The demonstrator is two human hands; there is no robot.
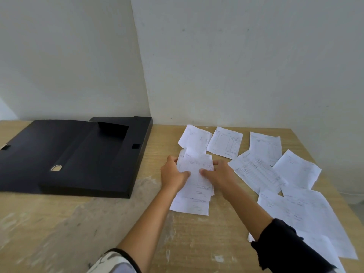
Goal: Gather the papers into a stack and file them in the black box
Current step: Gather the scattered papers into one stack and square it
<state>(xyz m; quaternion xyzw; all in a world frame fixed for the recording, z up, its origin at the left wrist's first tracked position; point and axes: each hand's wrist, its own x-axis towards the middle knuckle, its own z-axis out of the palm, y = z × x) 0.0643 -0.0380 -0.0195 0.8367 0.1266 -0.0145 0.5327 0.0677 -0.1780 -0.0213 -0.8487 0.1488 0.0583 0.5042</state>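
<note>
The person's left hand (173,174) and right hand (219,174) meet near the middle of the wooden table (78,223); between them lies a small stack of papers (194,184), its sheets fanned unevenly toward 6 o'clock. The left grip is closed on the stack's left edge, thumb on top; the right grip pinches the right edge, thumb likewise pressed on the upper sheet. The black box (78,158) lies open and flat at 9 o'clock from the hands, near the stack but apart from it; its flap (113,131) stands up at the far end, and its back edge reaches the wall (236,66). Loose papers (256,172) are spread from 12 o'clock round to 4 o'clock of the stack, several overlapping; one sheet (195,138) at 12 o'clock touches the stack's far edge; a larger sheet (307,217) at 4 o'clock runs under the right forearm's dark sleeve (285,245).
</note>
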